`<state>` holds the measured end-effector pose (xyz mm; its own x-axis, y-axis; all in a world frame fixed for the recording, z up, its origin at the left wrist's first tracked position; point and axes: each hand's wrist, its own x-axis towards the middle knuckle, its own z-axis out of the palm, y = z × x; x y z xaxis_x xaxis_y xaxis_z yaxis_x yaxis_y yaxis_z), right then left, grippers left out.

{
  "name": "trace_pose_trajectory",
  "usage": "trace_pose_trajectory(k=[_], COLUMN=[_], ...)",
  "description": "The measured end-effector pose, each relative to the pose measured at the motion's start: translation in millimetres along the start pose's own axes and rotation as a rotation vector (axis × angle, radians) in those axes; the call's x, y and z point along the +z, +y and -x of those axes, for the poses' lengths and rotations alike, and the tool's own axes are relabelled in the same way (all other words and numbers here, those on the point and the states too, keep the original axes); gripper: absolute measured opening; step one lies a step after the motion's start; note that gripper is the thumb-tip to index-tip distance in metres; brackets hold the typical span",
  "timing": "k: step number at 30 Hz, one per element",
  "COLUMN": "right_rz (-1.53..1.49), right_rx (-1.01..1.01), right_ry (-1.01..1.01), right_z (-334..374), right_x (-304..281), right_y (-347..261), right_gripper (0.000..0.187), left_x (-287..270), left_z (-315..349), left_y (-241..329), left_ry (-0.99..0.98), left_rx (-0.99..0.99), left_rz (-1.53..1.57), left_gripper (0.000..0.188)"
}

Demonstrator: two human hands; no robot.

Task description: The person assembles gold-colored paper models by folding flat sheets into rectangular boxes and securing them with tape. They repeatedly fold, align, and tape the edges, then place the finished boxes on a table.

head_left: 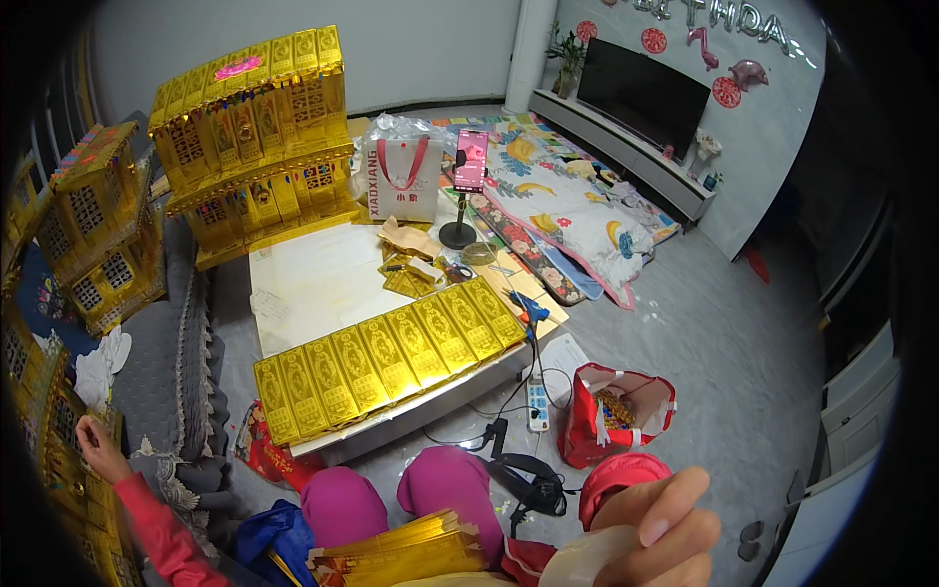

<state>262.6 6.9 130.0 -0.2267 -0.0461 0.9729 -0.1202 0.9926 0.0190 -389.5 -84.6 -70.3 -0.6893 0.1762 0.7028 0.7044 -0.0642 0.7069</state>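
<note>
My left hand is stretched out at the far left, beside the gold paper panels; its fingers are curled together, and what they hold, if anything, cannot be made out. Close up at the lower right, my right hand has thumb and fingers closed on a whitish translucent strip. A stack of folded gold paper pieces lies on my lap. In front of me, a row of gold embossed paper boxes lies side by side along the near edge of the low white table.
A tall gold paper house stands at the table's back left. Behind the row are a white bag, a phone on a stand and gold scraps. A blue glue gun, power strip and red bag are at right.
</note>
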Motion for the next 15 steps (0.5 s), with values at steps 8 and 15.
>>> trace_pose_trajectory(k=[8,15], right_rz=[0.024,0.385], right_rx=[0.647,0.693], right_ry=[-0.006,-0.826], right_z=[73,212], right_x=[15,64], right_y=[2,4], right_gripper=[0.017,0.027], left_x=[-6,5], left_z=[-4,-3], left_y=[-3,7], left_ry=[0.001,-0.037], left_rx=[0.024,-0.002], left_rz=[-0.035,-0.042], left_gripper=[0.024,0.022])
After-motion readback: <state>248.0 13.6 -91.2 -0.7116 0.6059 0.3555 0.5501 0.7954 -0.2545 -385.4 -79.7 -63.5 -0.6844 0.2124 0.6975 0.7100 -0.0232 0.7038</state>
